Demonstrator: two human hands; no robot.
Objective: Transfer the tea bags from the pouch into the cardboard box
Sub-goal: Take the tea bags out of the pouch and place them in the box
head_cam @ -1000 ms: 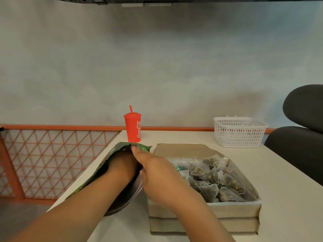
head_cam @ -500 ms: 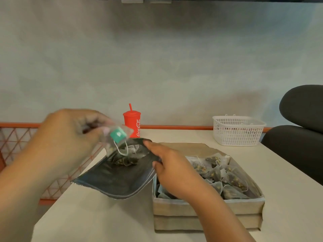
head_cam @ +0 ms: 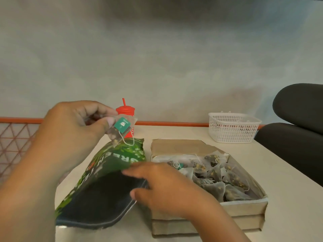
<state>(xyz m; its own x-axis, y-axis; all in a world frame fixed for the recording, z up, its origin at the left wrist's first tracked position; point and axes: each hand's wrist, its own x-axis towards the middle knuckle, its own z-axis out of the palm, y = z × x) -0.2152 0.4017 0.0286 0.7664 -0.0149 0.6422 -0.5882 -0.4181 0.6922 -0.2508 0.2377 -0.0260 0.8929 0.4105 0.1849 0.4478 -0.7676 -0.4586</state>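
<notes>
While your left hand point(head_cam: 70, 130) is raised above the tabletop point(head_cam: 288, 180), its grip is nearly closed: the fingers are curled and the thumb and forefinger pinch one tea bag point(head_cam: 116, 135) by its upper corner. The bag hangs just right of and below the fingertips. Its teal tag point(head_cam: 122, 124) lies against the mesh and its white string loops down beneath. The bag is in the air over the far end of the pouch point(head_cam: 108, 180), in front of the red cup point(head_cam: 125, 111), and is apart from both.

Your right hand point(head_cam: 167, 187) is low, between pouch and box point(head_cam: 244, 210). Its grip is part closed on the pouch's rim, with the forefinger over the upper lip and the thumb at the lower lip. The mouth gapes toward you, dark inside, and its contents cannot be made out. The pouch lies tilted on the tabletop, green printed face up, just left of the box.

The box stands open, with its flap folded back at the far side. A heap of tea bags point(head_cam: 215, 173) fills its right and middle part. A white basket point(head_cam: 234, 127) stands well behind the box, near the tabletop's far edge. A dark chair point(head_cam: 297, 137) is at the right.
</notes>
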